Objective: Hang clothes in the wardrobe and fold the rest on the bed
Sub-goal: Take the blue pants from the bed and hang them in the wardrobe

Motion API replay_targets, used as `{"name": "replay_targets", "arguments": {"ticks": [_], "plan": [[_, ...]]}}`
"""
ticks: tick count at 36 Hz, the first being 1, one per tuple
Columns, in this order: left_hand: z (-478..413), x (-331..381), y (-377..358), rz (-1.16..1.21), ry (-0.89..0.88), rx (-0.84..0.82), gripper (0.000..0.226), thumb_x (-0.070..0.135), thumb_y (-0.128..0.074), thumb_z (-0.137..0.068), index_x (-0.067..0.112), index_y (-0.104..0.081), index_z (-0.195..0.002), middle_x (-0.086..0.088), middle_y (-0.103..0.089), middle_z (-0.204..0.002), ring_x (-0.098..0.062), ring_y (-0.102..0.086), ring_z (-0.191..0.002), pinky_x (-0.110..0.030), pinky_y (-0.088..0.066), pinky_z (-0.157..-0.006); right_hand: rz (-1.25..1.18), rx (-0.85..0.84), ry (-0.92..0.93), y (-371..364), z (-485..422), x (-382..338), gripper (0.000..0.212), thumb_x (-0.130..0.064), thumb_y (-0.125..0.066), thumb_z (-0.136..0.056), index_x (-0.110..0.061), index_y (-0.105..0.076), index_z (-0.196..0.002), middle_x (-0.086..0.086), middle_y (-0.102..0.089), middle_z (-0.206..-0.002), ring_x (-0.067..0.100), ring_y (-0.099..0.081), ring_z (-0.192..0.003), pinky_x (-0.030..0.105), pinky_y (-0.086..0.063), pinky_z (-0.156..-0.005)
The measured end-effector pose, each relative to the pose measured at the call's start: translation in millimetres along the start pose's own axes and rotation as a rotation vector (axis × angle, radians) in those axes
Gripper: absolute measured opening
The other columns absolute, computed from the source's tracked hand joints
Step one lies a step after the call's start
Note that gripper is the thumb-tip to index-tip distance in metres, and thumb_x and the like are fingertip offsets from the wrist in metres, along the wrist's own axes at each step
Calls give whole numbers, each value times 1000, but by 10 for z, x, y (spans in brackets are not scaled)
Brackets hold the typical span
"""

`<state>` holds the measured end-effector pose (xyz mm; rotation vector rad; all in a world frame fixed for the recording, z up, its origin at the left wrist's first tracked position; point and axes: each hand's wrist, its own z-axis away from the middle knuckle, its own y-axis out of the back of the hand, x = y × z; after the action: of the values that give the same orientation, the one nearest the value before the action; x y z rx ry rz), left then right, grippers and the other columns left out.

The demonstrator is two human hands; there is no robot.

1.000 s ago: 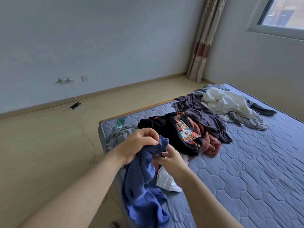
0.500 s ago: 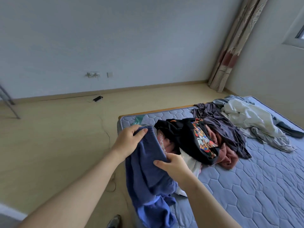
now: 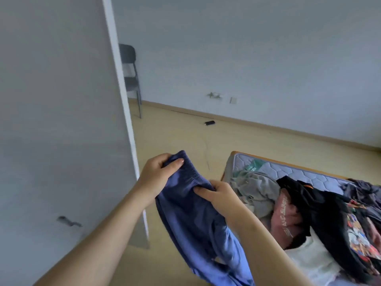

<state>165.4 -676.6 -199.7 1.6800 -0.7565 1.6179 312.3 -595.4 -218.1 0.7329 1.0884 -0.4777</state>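
Two hands are in view, and both hold one blue garment (image 3: 191, 219). It hangs in the air over the floor (image 3: 185, 137), just off the mattress corner, low and a little toward six o'clock from the middle of the view. The left hand (image 3: 158, 174) pinches the gathered elastic waistband at its upper end, with the thumb laid over the top and the fingers curled behind. The right hand (image 3: 218, 195), at four o'clock from the left one, grips the same waistband with its fingers curled over the edge. The rest of the cloth drops toward six o'clock. The bed (image 3: 288, 168) lies at four o'clock and carries a heap in which five pieces can be told apart. These are one grey garment (image 3: 255, 186) nearest the corner, one pink garment (image 3: 286, 211) with white lettering, one black garment (image 3: 321, 203) with a colourful print, one white garment (image 3: 313, 259) underneath, and one dark purple piece (image 3: 367, 190) at the three o'clock edge. A tall pale panel (image 3: 61, 120) fills the nine o'clock side and bears one dark handle (image 3: 69, 221). One grey chair (image 3: 128, 67) stands behind it at eleven o'clock. The far wall has one socket (image 3: 214, 95) and one plate (image 3: 233, 100) just beside it. One small black object (image 3: 209, 123) lies on the floor below them.
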Motion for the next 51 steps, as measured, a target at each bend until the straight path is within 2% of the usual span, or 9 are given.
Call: {"name": "replay_targets", "arguments": {"ticks": [12, 18, 23, 27, 30, 36, 41, 45, 51], "plan": [[975, 18, 2248, -7, 43, 515, 22, 12, -63, -87, -8, -58, -82, -13, -56, -76, -21, -53, -74, -32, -41, -70, 103, -476, 131, -2055, 99, -745, 34, -23, -71, -81, 9, -60, -87, 10, -59, -74, 18, -54, -69, 35, -46, -66], [1612, 88, 3104, -163, 56, 752, 22, 14, -57, -92, 11, -60, -70, 2, -60, -65, -11, -54, -63, -21, -43, -60, 556, -576, 440, -3023, 238, -1023, 30, -25, -63, -86, -20, -44, -63, -4, -46, -63, 14, -43, -63, 20, -32, -52], [2108, 155, 3582, -263, 106, 934, 19, 21, -52, -95, 19, -63, -79, 4, -62, -75, -10, -56, -69, -19, -44, -62, 717, -672, 537, -3592, 357, -1159, 32, -29, -57, -88, -30, -40, -62, -1, -53, -80, 18, -49, -79, 26, -36, -67], [2425, 169, 3875, -441, 185, 1039, 17, 19, -53, -94, 16, -66, -85, -7, -61, -95, -18, -56, -86, -37, -47, -81, 738, -743, 605, -3892, 440, -1294, 17, -28, -53, -90, -30, -52, -74, 4, -59, -89, 22, -54, -85, 29, -42, -73], [2603, 188, 4020, -545, 237, 1142, 15, 19, -56, -92, 22, -68, -84, -5, -59, -91, -18, -57, -82, -27, -46, -73, 812, -752, 754, -4069, 478, -1413, 16, -27, -46, -94, -19, -58, -100, 5, -62, -98, 21, -51, -83, 26, -37, -68], [2832, 333, 4094, -14, 260, 1370, 20, 8, -41, -98, 10, -58, -88, -7, -55, -63, -14, -57, -45, -22, -50, -44, 706, -789, 922, -4401, 549, -1660, 19, -24, -41, -97, -21, -57, -107, 0, -64, -101, 17, -51, -81, 26, -40, -70], [3004, 480, 4098, 211, 86, 1545, 10, 11, -52, -92, 10, -57, -84, -10, -63, -82, -22, -65, -73, -25, -53, -53, 587, -862, 1042, -4619, 635, -1812, 21, -20, -44, -96, -22, -62, -105, -8, -65, -104, 8, -50, -82, 16, -37, -70], [3163, 546, 4115, -119, 159, 1596, 28, 32, -79, -72, 17, -56, -78, -2, -60, -85, -17, -57, -81, -29, -48, -74, 499, -934, 1100, -4720, 732, -1903, 22, -17, -44, -96, -23, -64, -105, -13, -63, -96, 4, -51, -82, 2, -36, -64], [3374, 667, 4099, -479, 282, 1702, 25, 10, -75, -72, 23, -53, -76, 7, -55, -79, -11, -50, -74, -18, -34, -57, 426, -1024, 1140, -4819, 904, -2002, 21, -20, -46, -96, -26, -64, -104, -18, -59, -91, 4, -55, -86, 3, -38, -67]]}}
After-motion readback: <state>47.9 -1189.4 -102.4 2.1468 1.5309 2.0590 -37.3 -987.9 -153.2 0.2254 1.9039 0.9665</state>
